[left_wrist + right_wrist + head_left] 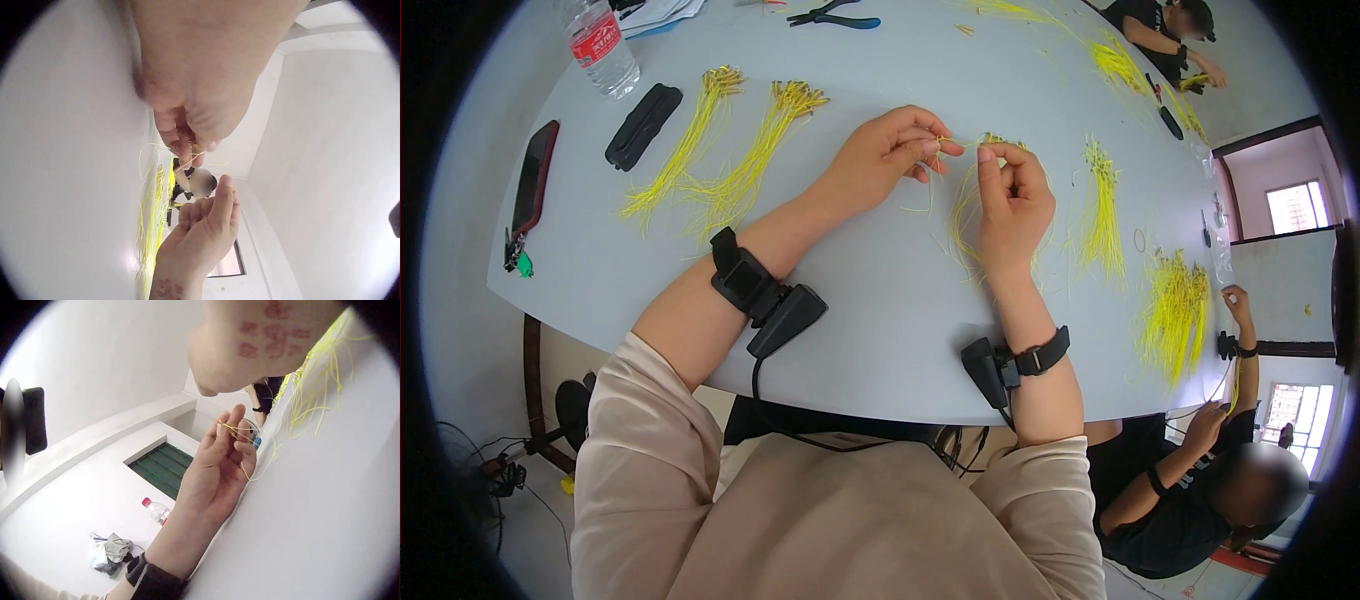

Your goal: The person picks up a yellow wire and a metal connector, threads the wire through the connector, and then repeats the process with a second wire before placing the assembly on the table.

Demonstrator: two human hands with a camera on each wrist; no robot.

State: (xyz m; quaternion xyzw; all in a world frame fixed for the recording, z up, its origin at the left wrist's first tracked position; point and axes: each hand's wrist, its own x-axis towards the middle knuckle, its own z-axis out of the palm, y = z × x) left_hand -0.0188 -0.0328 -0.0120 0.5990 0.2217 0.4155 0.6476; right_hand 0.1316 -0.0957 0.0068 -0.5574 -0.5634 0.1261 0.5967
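Note:
Thumb and fingers of my left hand point(887, 160) pinch a small gold-coloured piece point(231, 430) with thin yellow string point(267, 467) tied to it, and loose ends dangle below. To its right, my right hand point(1013, 205) has its thumb pressed against curled fingers, pinching a strand that runs across from the left hand. Its fingertips are partly hidden in the right wrist view. Under and behind the right hand lies a bundle of yellow strings with gold ends point(1005, 141).
More yellow string bundles point(752, 165) point(1103, 215) point(1177, 310) lie on the table point(870, 330). A black case point(643, 127), a phone point(535, 178), a water bottle point(600, 50) and pliers point(837, 17) are around the left and far side. Two other people sit at the right.

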